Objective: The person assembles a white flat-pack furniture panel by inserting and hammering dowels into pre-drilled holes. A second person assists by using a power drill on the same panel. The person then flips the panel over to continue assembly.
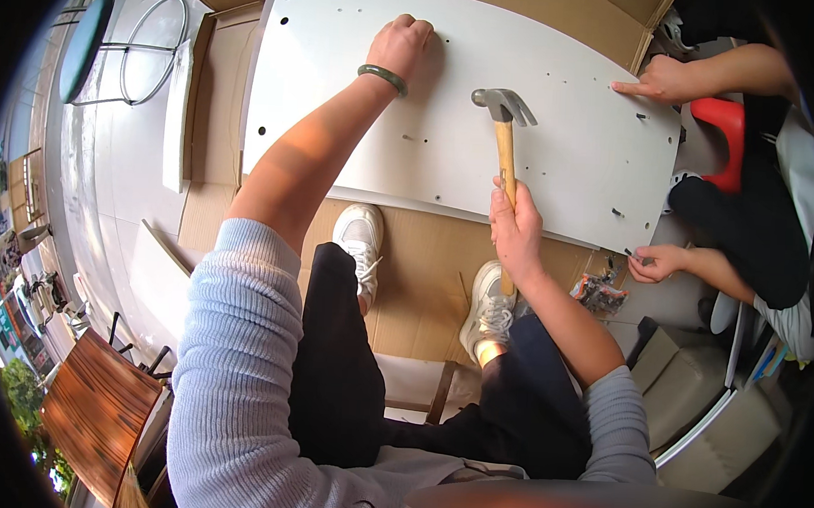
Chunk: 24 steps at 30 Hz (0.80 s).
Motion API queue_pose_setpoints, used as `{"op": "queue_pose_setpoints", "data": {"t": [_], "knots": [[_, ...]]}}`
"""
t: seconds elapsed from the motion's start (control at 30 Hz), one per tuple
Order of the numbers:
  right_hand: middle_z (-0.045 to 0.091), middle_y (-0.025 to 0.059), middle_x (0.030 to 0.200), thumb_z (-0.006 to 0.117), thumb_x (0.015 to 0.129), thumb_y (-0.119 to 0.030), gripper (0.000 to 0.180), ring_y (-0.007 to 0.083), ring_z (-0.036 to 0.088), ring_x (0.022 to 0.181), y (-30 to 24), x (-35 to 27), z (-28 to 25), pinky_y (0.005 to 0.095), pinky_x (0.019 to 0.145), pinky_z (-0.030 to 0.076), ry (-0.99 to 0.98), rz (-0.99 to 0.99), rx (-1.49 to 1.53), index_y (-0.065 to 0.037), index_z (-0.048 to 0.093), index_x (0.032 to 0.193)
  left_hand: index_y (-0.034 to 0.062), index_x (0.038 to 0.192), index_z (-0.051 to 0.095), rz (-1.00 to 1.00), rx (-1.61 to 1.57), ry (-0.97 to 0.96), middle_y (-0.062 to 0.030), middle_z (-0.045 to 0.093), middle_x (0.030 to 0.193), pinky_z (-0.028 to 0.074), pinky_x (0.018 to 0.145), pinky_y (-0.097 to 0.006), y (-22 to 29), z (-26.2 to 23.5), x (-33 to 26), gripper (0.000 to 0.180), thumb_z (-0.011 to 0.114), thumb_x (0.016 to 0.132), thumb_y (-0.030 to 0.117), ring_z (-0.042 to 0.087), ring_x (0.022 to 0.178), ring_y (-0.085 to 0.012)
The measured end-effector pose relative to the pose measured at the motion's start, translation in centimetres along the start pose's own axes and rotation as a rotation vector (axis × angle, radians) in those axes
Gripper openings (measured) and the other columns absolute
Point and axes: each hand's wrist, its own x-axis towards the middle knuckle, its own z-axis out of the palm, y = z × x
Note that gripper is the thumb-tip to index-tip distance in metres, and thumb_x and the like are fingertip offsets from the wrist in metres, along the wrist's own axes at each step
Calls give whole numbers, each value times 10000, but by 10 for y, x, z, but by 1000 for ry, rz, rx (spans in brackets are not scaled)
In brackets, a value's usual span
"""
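Note:
A large white board [341,97] with small holes lies flat before me. My left hand [400,49], with a green bangle on the wrist, rests near the board's far edge. Its fingers are curled closed; whatever they may hold is hidden. My right hand [517,230] is wrapped round the wooden handle of a claw hammer [505,136], whose metal head is over the middle of the board. Dark pegs, such as one peg [618,212], stick up from the board's right part. Another person's hand [660,81] points at the board there.
The person's other hand [658,263] pinches a small dark piece at the near right corner. A plastic bag of small parts [598,291] lies beside it. Cardboard [414,300] spreads under my shoes. A red stool [723,141] is at right, a round-seated stool [87,48] far left.

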Motion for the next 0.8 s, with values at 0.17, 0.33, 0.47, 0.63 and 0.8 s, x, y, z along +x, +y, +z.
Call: {"op": "queue_pose_setpoints", "data": {"t": [0.17, 0.33, 0.47, 0.63, 0.8], "knots": [[464, 2, 670, 451, 984, -293, 332, 54, 419, 521, -32, 40, 10, 222, 471, 380, -21, -40, 10, 5, 510, 1119, 69, 1028, 628, -42, -37, 18, -151, 621, 931, 509, 732, -397, 3, -5, -3, 205, 546, 843, 97, 606, 839, -327], [486, 10, 682, 465, 974, -299, 330, 70, 444, 519, -48, 77, 28, 241, 477, 408, -20, -43, -244, -8, 531, 1116, 57, 1081, 619, -175, -58, 64, -144, 608, 904, 499, 742, -387, -3, -19, -23, 257, 576, 829, 85, 599, 823, -313], [522, 41, 685, 475, 966, -290, 297, 128, 487, 569, -50, 86, 40, 300, 548, 431, 7, -118, -311, -12, 535, 1052, 62, 1069, 624, -217, -90, 161, -104, 594, 895, 497, 719, -370, -14, -37, -64, 285, 635, 784, 46, 595, 786, -262], [555, 85, 688, 467, 965, -282, 285, 187, 520, 601, -55, 93, 62, 351, 589, 442, 26, -36, -324, -3, 518, 991, 88, 1030, 635, -235, -172, 137, -92, 586, 882, 489, 707, -357, -22, -51, -90, 264, 666, 770, 51, 589, 783, -258], [513, 30, 668, 461, 972, -312, 309, 125, 479, 562, -59, 97, 68, 307, 547, 427, 17, -37, -114, -9, 521, 963, 98, 982, 640, -185, -195, 178, -90, 582, 866, 487, 700, -362, -25, -51, -91, 217, 667, 769, 65, 582, 775, -270]]}}
